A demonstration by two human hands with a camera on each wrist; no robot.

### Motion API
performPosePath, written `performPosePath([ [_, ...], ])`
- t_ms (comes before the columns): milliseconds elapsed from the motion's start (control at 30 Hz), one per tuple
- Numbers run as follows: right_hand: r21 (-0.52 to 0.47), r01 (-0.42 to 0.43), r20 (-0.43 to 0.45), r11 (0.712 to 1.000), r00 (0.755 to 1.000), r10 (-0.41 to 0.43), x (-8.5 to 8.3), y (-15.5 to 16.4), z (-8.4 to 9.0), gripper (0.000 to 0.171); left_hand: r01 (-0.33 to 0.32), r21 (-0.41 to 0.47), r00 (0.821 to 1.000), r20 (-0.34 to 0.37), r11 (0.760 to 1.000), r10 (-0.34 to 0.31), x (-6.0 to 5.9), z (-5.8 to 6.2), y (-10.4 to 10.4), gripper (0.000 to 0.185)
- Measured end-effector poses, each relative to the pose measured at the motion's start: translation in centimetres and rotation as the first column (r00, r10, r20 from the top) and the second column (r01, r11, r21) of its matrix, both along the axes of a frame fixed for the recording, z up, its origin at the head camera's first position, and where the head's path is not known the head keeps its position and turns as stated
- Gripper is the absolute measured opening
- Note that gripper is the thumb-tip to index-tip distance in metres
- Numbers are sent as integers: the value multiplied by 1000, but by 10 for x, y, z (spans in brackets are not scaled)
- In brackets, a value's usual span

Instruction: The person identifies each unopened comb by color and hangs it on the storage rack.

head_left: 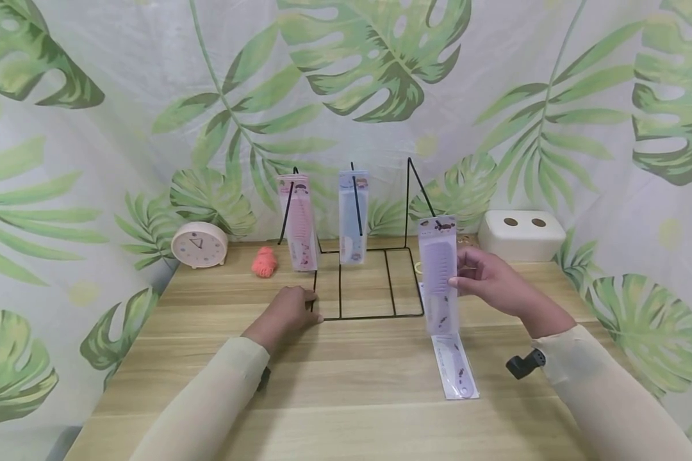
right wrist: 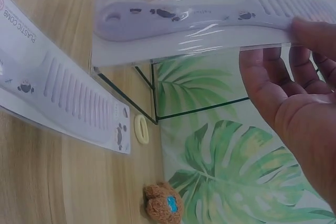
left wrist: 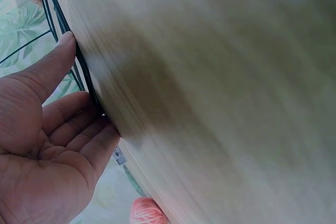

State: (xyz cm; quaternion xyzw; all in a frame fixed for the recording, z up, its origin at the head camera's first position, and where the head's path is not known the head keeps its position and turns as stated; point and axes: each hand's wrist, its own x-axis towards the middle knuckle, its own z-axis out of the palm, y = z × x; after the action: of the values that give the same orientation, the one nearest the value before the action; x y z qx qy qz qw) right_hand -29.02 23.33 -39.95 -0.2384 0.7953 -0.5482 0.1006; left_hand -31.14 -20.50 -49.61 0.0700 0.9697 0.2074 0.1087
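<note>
A black wire rack [head_left: 369,315] stands mid-table. A pink comb pack [head_left: 298,221] and a blue comb pack [head_left: 353,218] hang on its pegs. My left hand [head_left: 307,306] rests on the rack's front left corner; in the left wrist view the hand [left wrist: 79,95] lies with thumb and relaxed fingers against the wire [left wrist: 84,74]. My right hand [head_left: 466,275] pinches a purple comb pack [head_left: 440,275] upright, just right of the rack. The right wrist view shows that pack [right wrist: 194,17] between the thumb and fingers [right wrist: 273,72]. A second purple comb pack [head_left: 455,366] lies flat on the table below it, also seen as the flat pack [right wrist: 58,98].
A round clock [head_left: 199,244] and a pink woolly ball [head_left: 264,262] sit at the back left of the wooden table [head_left: 346,397]. A white box [head_left: 521,235] with two holes is back right. A yellow ring [right wrist: 141,129] and a small brown bear [right wrist: 164,203] lie near the rack. Leaf-print curtains surround the table.
</note>
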Motion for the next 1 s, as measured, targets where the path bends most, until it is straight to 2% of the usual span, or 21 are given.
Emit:
performPosePath([
  [100,2,23,16,1000,1000,-23,-9,-4,-4,23,-1,2,1000,6,1000,1,0,-1,-1,61],
  [233,-11,106,71,994,992,-105,-31,-11,-6,24,-3,7,1000,7,1000,3,-2,-3,-2,61],
  [433,-57,228,135,972,966,-219,-69,-28,-2,21,-7,15,1000,4,1000,7,-3,-2,-1,61],
  [567,-30,306,167,951,940,-297,-86,-37,1,24,-4,22,1000,11,1000,4,-2,-1,-1,63],
  [667,-31,345,155,938,929,-336,-95,-44,2,29,-2,26,1000,10,1000,2,-2,0,-1,63],
  [833,-78,364,105,928,929,-356,-108,-54,-2,35,-16,33,1000,6,999,16,-2,1,-1,63],
  [1000,-63,365,48,929,931,-362,-115,-60,-6,28,-24,38,1000,18,999,23,0,1,-1,64],
])
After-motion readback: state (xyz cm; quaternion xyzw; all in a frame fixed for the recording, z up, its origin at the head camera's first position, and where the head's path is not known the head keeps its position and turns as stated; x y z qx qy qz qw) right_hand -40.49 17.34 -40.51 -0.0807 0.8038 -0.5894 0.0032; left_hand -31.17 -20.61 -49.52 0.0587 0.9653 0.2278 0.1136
